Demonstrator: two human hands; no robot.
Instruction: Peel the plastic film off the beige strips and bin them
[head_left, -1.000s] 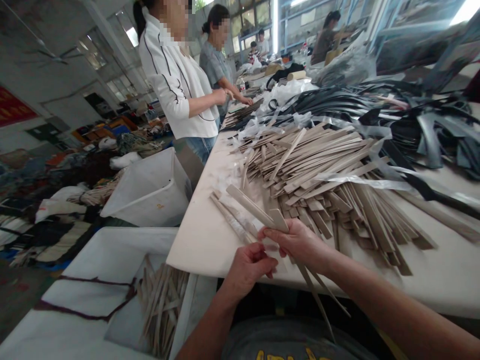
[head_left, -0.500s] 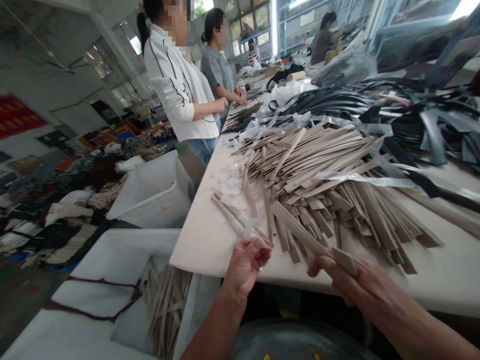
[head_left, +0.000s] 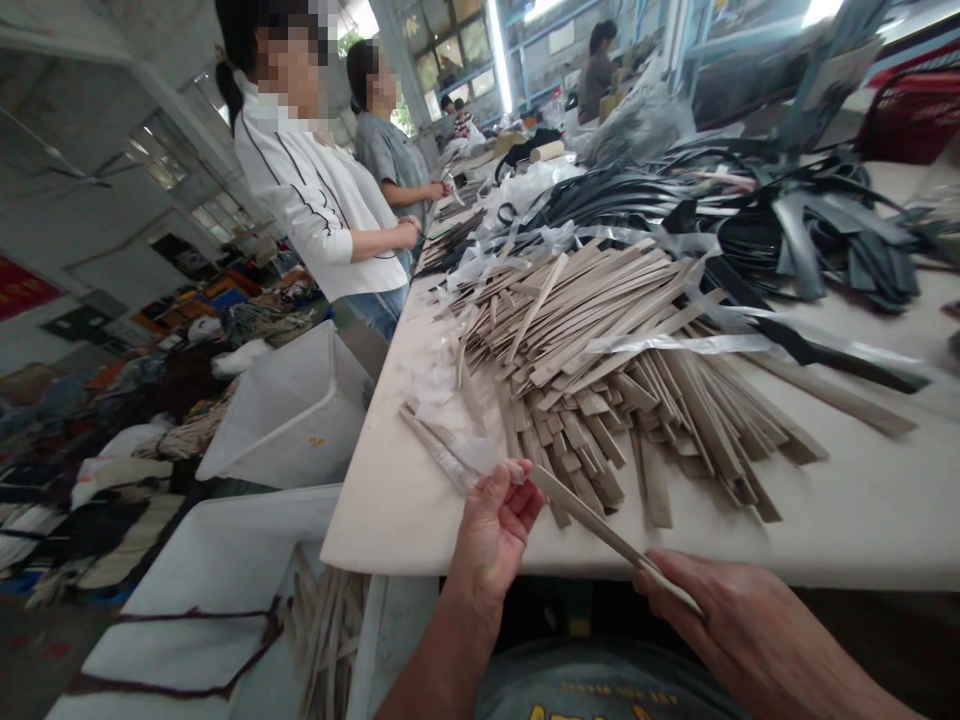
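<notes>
My right hand (head_left: pixel 712 600) is wrapped round one end of a flat beige strip (head_left: pixel 600 525) near the table's front edge. The strip's far end reaches my left hand (head_left: pixel 501 510), whose thumb and fingertips are pinched on a bit of clear plastic film. Behind both hands lies a large pile of beige strips (head_left: pixel 600 320), loosely heaped. Just beyond my left hand, a few strips in clear film (head_left: pixel 439 450) rest on the pale table (head_left: pixel 375 510).
White bins (head_left: pixel 285 425) stand left of the table; the nearer bin (head_left: pixel 187 550) holds beige strips. Black strips (head_left: pixel 645 190) and plastic lie behind the pile. A person in white (head_left: pixel 315 200) and others stand along the table's left side.
My right hand has moved down and nearer, and its strip now reaches my left fingertips. The view has shifted to the right.
</notes>
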